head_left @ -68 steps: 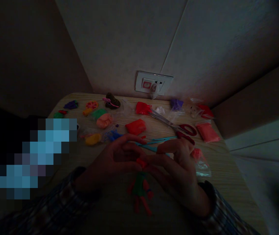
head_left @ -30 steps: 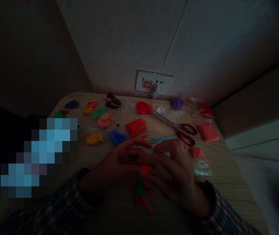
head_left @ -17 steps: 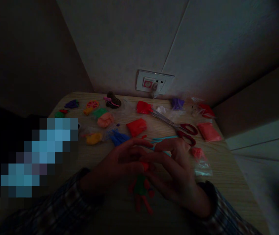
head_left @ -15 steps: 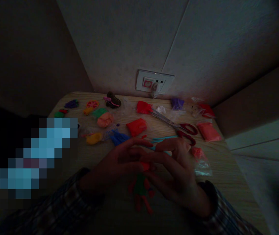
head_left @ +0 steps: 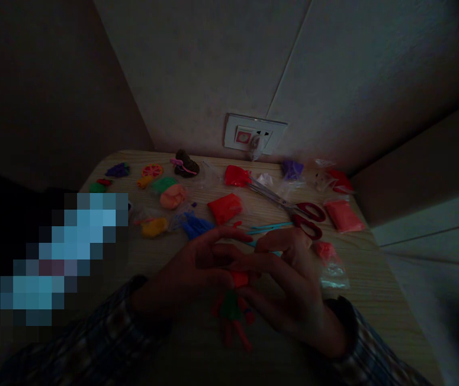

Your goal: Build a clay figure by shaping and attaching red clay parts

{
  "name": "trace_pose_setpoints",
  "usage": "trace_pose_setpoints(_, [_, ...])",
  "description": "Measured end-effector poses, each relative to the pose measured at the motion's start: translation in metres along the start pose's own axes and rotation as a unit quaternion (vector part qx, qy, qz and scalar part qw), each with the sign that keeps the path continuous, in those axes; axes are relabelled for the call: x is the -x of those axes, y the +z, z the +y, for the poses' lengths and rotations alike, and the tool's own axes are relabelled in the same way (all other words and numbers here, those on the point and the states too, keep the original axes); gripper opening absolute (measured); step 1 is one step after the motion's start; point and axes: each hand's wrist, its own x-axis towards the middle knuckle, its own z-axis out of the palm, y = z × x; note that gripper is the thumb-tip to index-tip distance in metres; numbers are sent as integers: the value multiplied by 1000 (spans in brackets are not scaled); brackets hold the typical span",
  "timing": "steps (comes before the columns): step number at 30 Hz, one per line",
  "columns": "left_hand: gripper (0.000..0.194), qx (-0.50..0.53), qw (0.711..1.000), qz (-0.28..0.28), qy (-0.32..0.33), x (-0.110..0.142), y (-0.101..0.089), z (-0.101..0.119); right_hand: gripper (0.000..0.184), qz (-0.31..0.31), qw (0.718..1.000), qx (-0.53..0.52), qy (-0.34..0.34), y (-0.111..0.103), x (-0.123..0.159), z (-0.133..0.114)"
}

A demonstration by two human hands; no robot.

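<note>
A small clay figure (head_left: 231, 313) with a green body and red limbs lies on the wooden table (head_left: 374, 300) near the front edge. My left hand (head_left: 189, 273) and my right hand (head_left: 289, 284) meet just above it. Their fingertips pinch a small red clay ball (head_left: 239, 279) at the figure's top end. Both hands are closed in a pinch around that ball. The scene is very dim, so fine detail is lost.
Red-handled scissors (head_left: 302, 214), thin blue tools (head_left: 269, 228), a red clay block (head_left: 224, 208), blue clay (head_left: 193, 225), yellow clay (head_left: 153, 228), orange clay (head_left: 172, 195) and several bagged clay lumps lie behind my hands. A wall socket (head_left: 253, 136) sits at the table's back. A blurred patch covers the left.
My hands and the red ball have sunk slightly toward the figure and shifted a little right since the earliest frame. The other things on the table lie where they were.
</note>
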Motion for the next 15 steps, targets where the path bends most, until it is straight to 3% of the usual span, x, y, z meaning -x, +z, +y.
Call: trace_pose_setpoints(15, [45,8,1000,27,-12,1,2,2,8,9,1000,1,4,-1,2,3])
